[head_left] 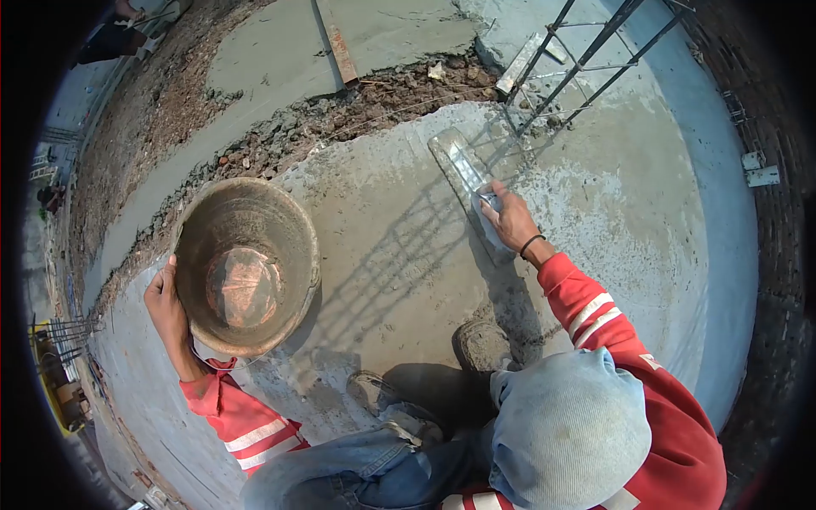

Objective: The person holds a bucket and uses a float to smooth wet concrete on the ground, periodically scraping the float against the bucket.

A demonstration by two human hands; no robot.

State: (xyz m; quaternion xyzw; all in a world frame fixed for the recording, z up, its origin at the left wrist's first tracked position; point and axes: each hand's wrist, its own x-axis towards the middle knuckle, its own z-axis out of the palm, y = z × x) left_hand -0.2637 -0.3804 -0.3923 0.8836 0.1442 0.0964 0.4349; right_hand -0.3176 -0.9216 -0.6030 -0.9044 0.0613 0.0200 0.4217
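Observation:
My left hand grips the rim of a round, cement-stained bucket on its left side. The bucket is tilted so that its inside faces me; a reddish, scraped patch shows on its bottom, with only residue visible. My right hand is closed around the handle of a long, flat plastering trowel, whose blade lies on the damp cement floor. Between my arms, the floor carries a smeared layer of mortar. My cement-covered shoes rest on it in front of my bent knees.
An upright rebar cage rises at the upper right, beside a long metal piece. A strip of broken rubble crosses the floor beyond the trowel. A narrow board lies past it. Another person is at the far upper left.

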